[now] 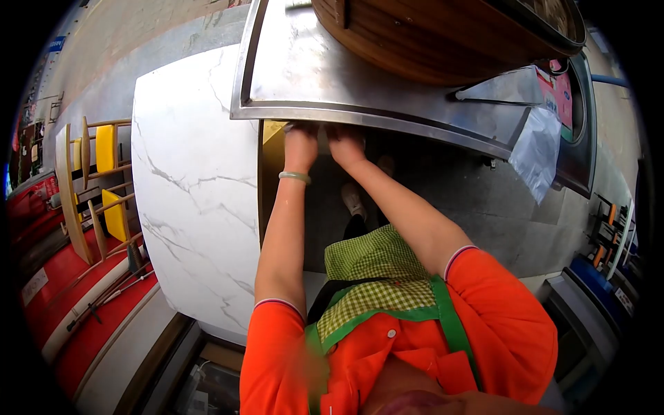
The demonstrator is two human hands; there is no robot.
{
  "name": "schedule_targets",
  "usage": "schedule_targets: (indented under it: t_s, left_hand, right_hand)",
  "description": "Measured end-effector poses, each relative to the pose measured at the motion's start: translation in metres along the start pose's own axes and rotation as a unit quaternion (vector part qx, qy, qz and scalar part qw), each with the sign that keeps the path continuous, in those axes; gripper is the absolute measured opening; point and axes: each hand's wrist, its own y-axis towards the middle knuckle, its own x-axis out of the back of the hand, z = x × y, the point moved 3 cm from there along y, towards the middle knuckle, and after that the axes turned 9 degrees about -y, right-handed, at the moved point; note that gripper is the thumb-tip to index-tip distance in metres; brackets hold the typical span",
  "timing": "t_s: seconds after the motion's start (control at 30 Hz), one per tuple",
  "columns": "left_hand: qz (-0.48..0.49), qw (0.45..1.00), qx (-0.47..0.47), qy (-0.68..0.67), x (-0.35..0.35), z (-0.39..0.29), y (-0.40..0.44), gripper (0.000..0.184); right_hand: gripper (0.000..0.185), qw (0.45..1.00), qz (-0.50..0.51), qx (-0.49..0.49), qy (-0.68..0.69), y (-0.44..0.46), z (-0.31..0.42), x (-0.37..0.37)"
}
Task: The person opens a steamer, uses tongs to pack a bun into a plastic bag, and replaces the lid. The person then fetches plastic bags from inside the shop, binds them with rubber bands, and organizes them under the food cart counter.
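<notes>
My left hand (301, 147) reaches under the front edge of the steel counter (297, 83), with a pale bangle (295, 178) at its wrist. Close beside it on the right, my right hand (346, 145) reaches under the same edge. The counter lip hides the fingers of both hands and anything they may hold. Something yellow (274, 135) shows just left of my left hand, below the counter. A large round wooden vessel (429, 41) stands on top of the counter.
A white marbled table (197, 187) adjoins the counter on the left. A plastic bag (538, 149) hangs at the counter's right corner, near a pink package (555, 97). Wooden chairs with yellow seats (106, 149) are at the far left. Dark floor shows below the counter.
</notes>
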Motion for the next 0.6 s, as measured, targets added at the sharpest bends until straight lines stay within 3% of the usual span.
schedule_targets:
  t_s: [0.33,0.4,0.6]
  left_hand:
    - [0.022,0.989,-0.048,0.138,-0.020,0.032,-0.005,0.020]
    - [0.033,0.982,-0.063,0.175,-0.019,0.033,-0.008,0.019]
    - [0.021,0.968,-0.121,0.219,-0.009,0.051,-0.013,0.016]
  right_hand:
    - [0.031,0.999,0.028,-0.028,-0.023,0.009,-0.005,-0.007]
    - [0.032,0.980,0.142,0.049,-0.133,0.001,-0.008,0.002]
    - [0.045,0.945,0.228,0.079,-0.222,-0.005,-0.025,0.013]
